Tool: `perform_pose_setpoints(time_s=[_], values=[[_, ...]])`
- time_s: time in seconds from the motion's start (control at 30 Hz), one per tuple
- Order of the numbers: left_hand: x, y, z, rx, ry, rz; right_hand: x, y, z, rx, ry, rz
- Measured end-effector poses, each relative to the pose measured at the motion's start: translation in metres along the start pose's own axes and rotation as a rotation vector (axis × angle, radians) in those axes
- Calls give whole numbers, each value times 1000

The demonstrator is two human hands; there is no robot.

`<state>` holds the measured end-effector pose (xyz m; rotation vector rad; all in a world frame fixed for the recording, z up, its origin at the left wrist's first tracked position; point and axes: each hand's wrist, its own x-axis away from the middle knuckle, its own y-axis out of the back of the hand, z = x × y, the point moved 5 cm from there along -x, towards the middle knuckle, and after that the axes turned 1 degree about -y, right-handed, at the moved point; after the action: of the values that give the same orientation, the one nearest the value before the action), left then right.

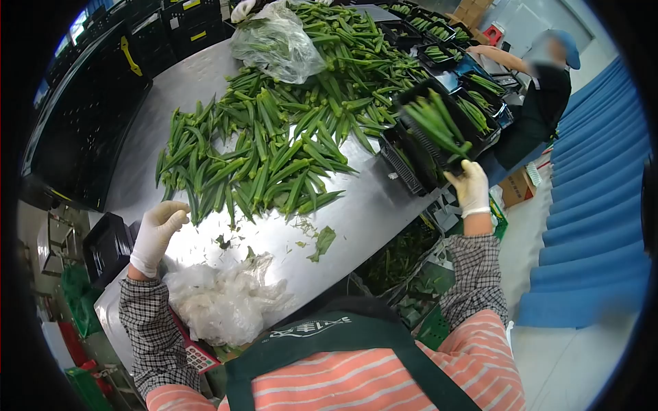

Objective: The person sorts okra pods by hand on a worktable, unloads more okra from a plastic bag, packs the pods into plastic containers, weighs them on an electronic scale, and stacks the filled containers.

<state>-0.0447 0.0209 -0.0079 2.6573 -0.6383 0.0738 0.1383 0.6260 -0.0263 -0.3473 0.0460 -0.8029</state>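
The right hand (470,186), white-gloved, is seen at 3 o'clock, its thumb and fingers set apart at the near end of a black tray (449,103); whether the tray is gripped cannot be told, as it is blurred. By the tray, tilted at about 2 o'clock, green okra (436,123) is held lengthwise, and just beside it a stack (403,164) of black trays is set on the metal table (370,219). The left hand (161,229), also gloved, is held at 9 o'clock with fingers curled toward the thumb and a narrow gap left; the heap (264,151) is nearest to it. By this heap of loose okra the table is covered from about 10 o'clock round to 1 o'clock, and a clear bag (277,48) is laid on it between 11 and 12. A torn leaf (323,243) is seen at 6 o'clock, crumpled plastic (223,301) between 7 and 8, and a red-edged keypad (200,359) at 7. More filled trays (473,106) are lined up between 1 and 2 o'clock, where a co-worker (541,96) is seen reaching toward them. A large black crate (86,120) is placed between 9 and 10, and a blue curtain (589,226) is hung at 3.
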Motion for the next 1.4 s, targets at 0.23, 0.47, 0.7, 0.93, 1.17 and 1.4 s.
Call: perform_pose_setpoints(time_s=[0.23,0.47,0.7,0.93,1.17,1.4], values=[[-19,52,36,-633,-42,-437,-116,85,-17,119,-175,-299],[16,196,149,-1098,468,-654,-99,85,-6,576,-323,-168],[11,244,262,-1177,730,-276,-88,102,8,604,-272,-156],[23,220,181,-1034,961,-649,-36,9,53,726,234,-82],[65,176,37,-1044,377,-870,17,-170,-48,1013,435,608],[163,71,39,-1173,580,-493,18,-297,-170,1192,805,1049]])
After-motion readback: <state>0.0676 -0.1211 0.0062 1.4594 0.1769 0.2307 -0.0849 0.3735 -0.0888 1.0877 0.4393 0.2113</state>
